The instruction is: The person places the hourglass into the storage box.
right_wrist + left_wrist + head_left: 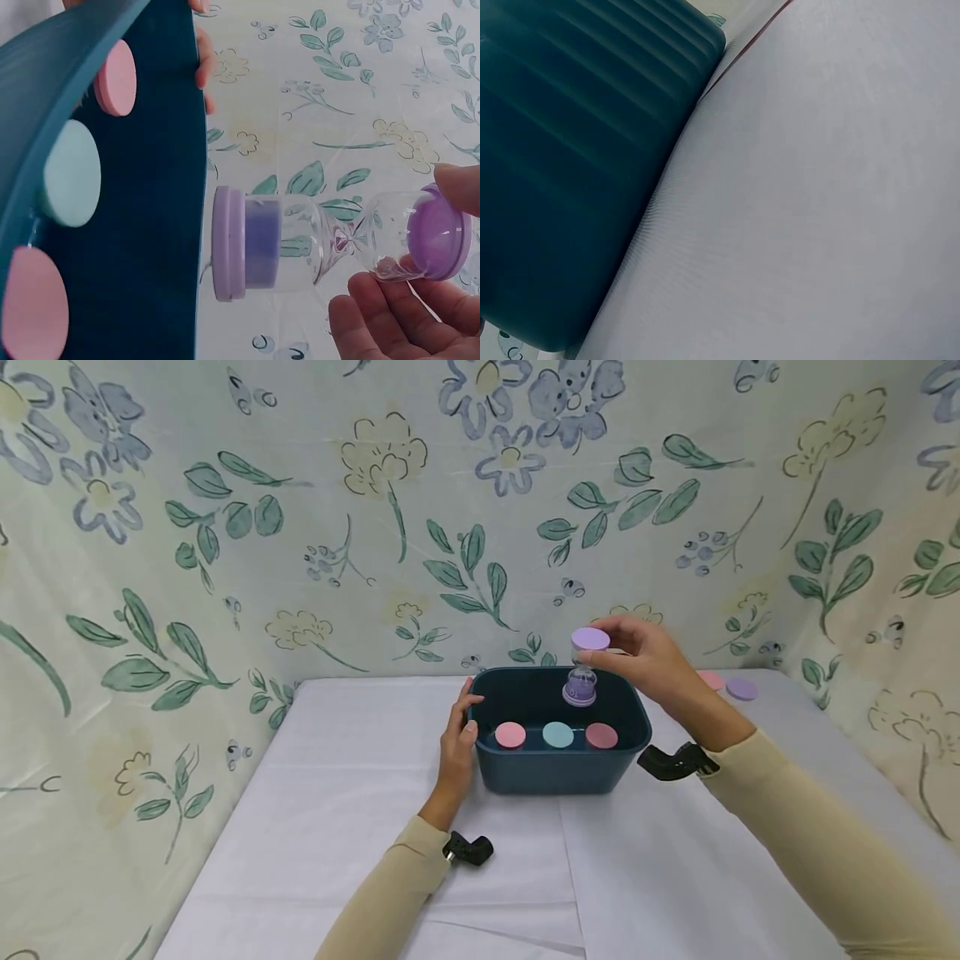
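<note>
A sand timer (581,683) with purple caps, clear bulbs and purple sand is held upright by my right hand (647,658), over the back right part of a dark teal bin (555,774). Thumb and fingers pinch its upper cap end, and its lower end hangs free. In the right wrist view the timer (300,240) shows whole, with its narrow waist. My left hand (454,747) grips the bin's left end at the rim. Inside the bin, along the front wall, stand a pink cap (510,734), a mint cap (557,734) and a darker pink cap (602,736); their bodies are hidden.
Behind my right forearm, a pink cap (711,680) and a purple cap (742,689) show on the white-covered table (360,793). A floral cloth (300,527) hangs close behind the bin and along both sides.
</note>
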{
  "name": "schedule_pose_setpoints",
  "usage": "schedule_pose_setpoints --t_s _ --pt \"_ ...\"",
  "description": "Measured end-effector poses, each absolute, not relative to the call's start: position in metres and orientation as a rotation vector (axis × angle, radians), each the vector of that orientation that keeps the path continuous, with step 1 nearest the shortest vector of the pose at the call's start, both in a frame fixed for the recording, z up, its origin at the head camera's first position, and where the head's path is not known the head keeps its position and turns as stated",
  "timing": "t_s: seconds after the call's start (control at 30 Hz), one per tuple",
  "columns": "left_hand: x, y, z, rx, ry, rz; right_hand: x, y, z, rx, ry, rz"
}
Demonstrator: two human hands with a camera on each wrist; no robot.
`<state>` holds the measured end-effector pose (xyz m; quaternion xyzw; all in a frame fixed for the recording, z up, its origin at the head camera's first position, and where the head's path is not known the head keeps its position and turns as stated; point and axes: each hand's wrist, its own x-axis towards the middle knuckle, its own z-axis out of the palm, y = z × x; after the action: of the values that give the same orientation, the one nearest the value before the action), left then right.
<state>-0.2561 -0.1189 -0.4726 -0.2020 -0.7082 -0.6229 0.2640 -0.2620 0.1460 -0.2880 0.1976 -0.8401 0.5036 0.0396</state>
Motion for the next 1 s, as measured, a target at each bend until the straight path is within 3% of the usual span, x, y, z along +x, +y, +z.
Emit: schedule_pose_setpoints --t_s 0.53,1.0 --pt "-0.228 -0.117 -0.437 -0.544 -1.946 -1.696 -0.275 0.116 -0.307 0.648 -2.543 1.655" --pt "-0.256 -0.12 -0.472 -0.565 -1.922 -1.697 -0.28 0.093 -0.323 0.672 -2.594 1.752"
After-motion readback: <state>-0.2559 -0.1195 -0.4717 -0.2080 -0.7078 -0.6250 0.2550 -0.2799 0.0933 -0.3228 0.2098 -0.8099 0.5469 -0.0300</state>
